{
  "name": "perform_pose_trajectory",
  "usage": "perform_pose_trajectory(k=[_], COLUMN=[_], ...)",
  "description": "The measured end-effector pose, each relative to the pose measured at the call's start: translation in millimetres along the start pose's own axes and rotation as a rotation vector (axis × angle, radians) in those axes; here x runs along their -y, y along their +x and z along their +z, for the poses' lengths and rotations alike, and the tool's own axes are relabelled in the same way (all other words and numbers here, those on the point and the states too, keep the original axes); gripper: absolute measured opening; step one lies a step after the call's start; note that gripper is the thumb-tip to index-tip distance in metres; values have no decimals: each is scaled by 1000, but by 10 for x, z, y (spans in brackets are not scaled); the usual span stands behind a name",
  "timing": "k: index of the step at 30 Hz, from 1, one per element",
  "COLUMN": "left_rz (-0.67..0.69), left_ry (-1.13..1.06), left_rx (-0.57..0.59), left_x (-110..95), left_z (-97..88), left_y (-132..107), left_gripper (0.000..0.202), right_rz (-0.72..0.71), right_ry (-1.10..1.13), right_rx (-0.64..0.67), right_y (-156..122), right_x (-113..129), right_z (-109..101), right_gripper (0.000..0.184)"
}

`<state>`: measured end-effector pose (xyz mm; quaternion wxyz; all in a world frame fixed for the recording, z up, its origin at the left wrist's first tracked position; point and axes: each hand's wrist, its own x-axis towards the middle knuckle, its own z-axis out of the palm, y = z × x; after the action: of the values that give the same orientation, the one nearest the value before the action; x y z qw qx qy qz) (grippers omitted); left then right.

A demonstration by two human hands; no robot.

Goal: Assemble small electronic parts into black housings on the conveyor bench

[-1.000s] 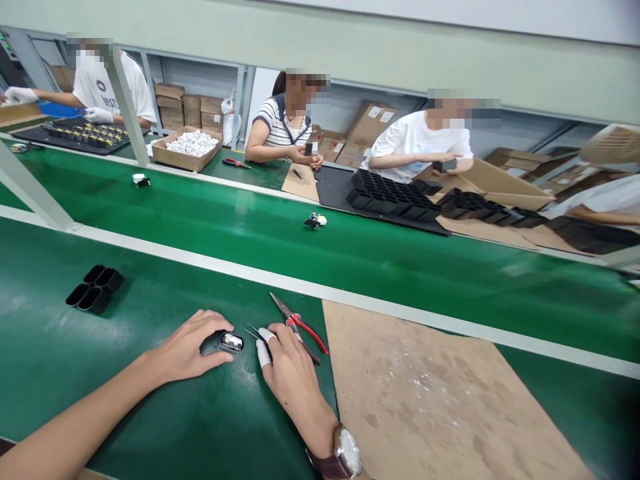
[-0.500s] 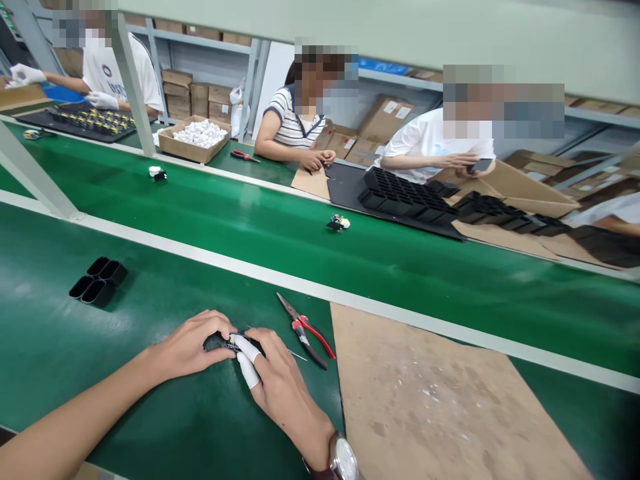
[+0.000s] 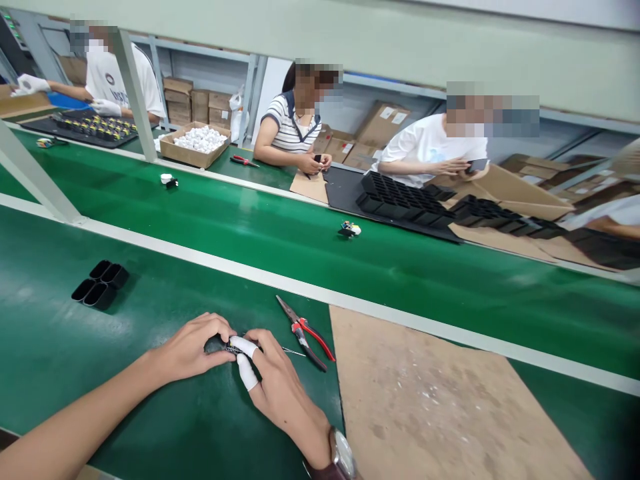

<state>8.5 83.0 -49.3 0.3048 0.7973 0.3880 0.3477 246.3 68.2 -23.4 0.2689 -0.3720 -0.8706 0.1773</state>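
Observation:
Between my two hands is a small dark electronic part (image 3: 232,347) with a bit of yellow and thin pins, mostly hidden by my fingers. My left hand (image 3: 193,348) pinches its left end with thumb and forefinger. From the other side my right hand (image 3: 273,377), with white finger cots on two digits and a watch at the wrist, grips it too. Thin wires (image 3: 295,352) stick out to the right beyond my right hand. Just past them lie red-handled long-nose pliers (image 3: 303,331), jaws pointing up and left.
Several black plastic cases (image 3: 99,285) stand together at left. A stained cardboard sheet (image 3: 425,393) covers the bench at right. Circuit pieces (image 3: 350,229) lie on the green conveyor (image 3: 260,213). Across it, several co-workers sit near black case rows (image 3: 407,200) and a box of white parts (image 3: 195,140).
Circuit pieces on the conveyor have shifted to the right. My hands stay almost in place around the part. A dark piece now shows in the middle co-worker's hands.

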Motion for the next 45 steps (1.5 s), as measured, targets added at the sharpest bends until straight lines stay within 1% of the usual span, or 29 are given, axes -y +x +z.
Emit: perform_pose_trajectory(k=[3,6,8,12,14,16,19,21,24,27,30,32,33,35,37,38,40,42,45], left_rz=[-3,32,82,210,245,249,233,231,238,235,232,232,232,232,232,231,234,246,262], left_ry=[14,20,20,55,78,89,91,86,73,71,67,67,69,74,74,72,66,63,73], left_rx=[7,1,-4,-4,-9,-10,-3,-4,-14,-12,-10,-12,-12,-10,-9,-9,-13,-23,-31], left_x=[13,19,14,-13,-28,-39,-47,-46,-36,-23,-12,-8,-6,-6,-10,-13,-21,-27,-33], left_z=[4,7,5,-8,-15,-19,-19,-15,-3,9,14,14,13,11,9,8,6,4,-2], left_y=[-9,-10,3,44,59,65,64,61,58,54,50,47,46,44,45,46,51,56,58], left_gripper=[25,25,23,14,10,7,5,7,11,13,13,13,13,13,13,12,11,11,11], right_rz=[-18,-48,-64,-102,-69,-4,48,34,36,111,209,226,208,137,51,16,-19,-26,-21], right_ry=[56,12,-38,-98,-119,-172,-323,-426,-560,-679,-740,-726,-684,-508,-284,-197,-111,-98,-106], right_rx=[-74,-165,-173,-121,-98,-82,-31,-5,-32,-79,-103,-137,-166,-221,-243,-235,-194,-140,-73], right_y=[-35,-74,-82,-73,-83,-110,-168,-200,-222,-224,-219,-209,-199,-173,-144,-132,-116,-112,-114], right_x=[-47,-111,-133,-135,-151,-200,-332,-429,-536,-584,-586,-561,-538,-469,-375,-324,-230,-163,-126], right_z=[-9,-3,-4,-65,-129,-194,-238,-221,-169,-142,-146,-153,-155,-153,-137,-123,-87,-52,-32], right_gripper=[40,32,28,26,33,38,30,34,39,32,27,24,23,20,23,27,33,34,36])
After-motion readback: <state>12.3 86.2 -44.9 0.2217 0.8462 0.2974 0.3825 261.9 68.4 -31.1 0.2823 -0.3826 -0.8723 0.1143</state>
